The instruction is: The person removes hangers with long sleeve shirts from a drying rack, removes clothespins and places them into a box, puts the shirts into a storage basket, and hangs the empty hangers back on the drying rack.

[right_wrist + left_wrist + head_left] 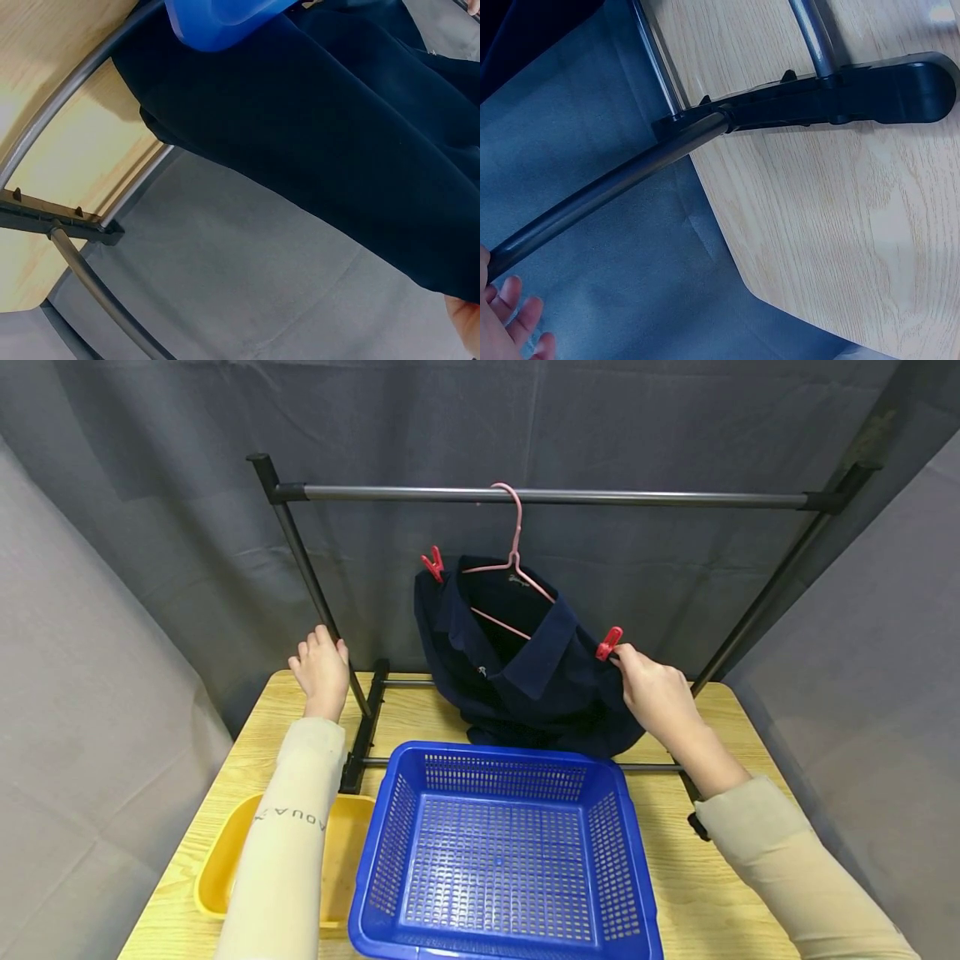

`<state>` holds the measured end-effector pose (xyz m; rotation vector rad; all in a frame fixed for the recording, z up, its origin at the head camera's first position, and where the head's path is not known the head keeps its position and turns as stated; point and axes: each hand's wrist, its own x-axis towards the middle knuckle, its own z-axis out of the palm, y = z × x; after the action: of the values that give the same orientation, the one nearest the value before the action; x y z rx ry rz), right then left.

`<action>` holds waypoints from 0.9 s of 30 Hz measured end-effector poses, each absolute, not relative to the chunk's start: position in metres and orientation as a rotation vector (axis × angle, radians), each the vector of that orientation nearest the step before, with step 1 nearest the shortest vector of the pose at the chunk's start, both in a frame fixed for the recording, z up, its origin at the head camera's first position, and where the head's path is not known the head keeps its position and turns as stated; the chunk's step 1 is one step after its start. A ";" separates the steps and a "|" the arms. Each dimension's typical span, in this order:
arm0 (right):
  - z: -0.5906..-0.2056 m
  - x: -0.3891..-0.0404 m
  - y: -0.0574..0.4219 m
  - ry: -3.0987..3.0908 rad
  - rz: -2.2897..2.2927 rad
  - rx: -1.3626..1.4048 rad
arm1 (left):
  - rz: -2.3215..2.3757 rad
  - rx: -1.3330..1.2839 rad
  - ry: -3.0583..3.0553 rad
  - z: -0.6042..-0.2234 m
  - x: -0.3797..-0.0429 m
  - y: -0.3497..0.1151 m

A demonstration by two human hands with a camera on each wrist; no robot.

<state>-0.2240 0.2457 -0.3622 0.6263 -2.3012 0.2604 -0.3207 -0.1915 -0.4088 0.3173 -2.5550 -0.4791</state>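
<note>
A dark navy collared shirt (540,693) hangs tilted on a pink hanger (517,539), hooked over the bar of a metal rack. Its right-hand side sits lower than its left. Red clothespins (433,565) are clipped at both shoulders. Beside the right clothespin (609,644), my right hand (660,697) pinches the shirt's shoulder edge; its fingertips are partly hidden. In the right wrist view, only a bit of that hand (465,322) shows at the cloth's edge. My left hand (321,670) rests against the rack's left post (300,556), its fingers spread rather than wrapped round it.
A blue perforated basket (375,852) stands in front of the shirt on the wooden table (720,877). Partly behind my left sleeve is a yellow container (348,835). The rack's bar (637,497) spans the back, with grey cloth behind.
</note>
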 end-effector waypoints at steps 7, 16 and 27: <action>-0.365 -0.225 0.246 -2.249 0.280 0.598 | -0.482 0.325 -2.557 -0.409 -0.321 -0.191; -0.368 -0.229 0.253 -2.207 0.348 0.544 | -0.481 0.327 -2.561 -0.409 -0.321 -0.191; -0.371 -0.227 0.261 -2.182 0.412 0.496 | -0.493 0.330 -2.556 -0.408 -0.321 -0.189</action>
<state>-0.2268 0.2612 -0.3710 0.4960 -2.1820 0.4125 -0.3209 -0.1895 -0.4082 0.3301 -2.5559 -0.4927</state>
